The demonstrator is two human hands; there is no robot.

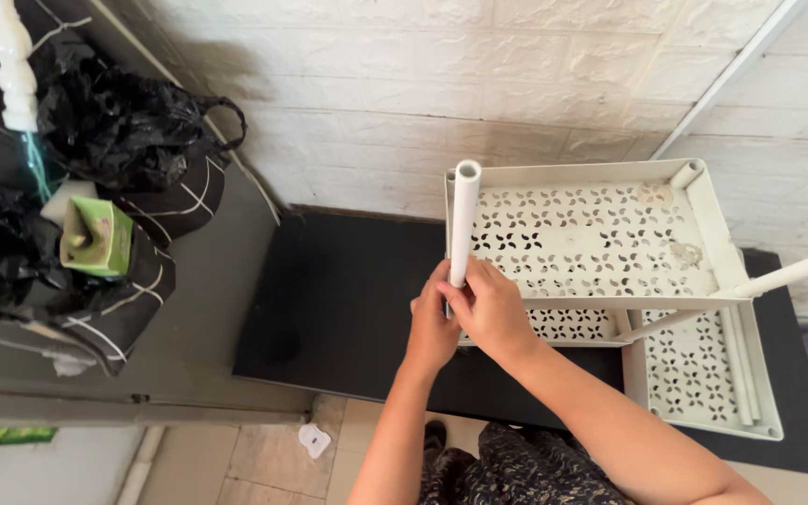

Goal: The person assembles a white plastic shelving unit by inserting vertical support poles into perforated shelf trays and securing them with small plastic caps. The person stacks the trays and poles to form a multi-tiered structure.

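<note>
Centre of frame, your left hand [430, 332] and right hand [488, 309] both clamped on an upright white tube [464, 224], at the corner of a perforated white shelf rack [600, 238], black bags [123, 126] upper left.

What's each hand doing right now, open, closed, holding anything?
Left hand: closed around the lower part of the white tube.
Right hand: closed on the same white tube, beside the corner of the white perforated shelf.

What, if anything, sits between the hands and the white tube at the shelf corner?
Nothing visible: left hand and right hand both already wrap the white tube at the corner of the perforated tray.
</note>
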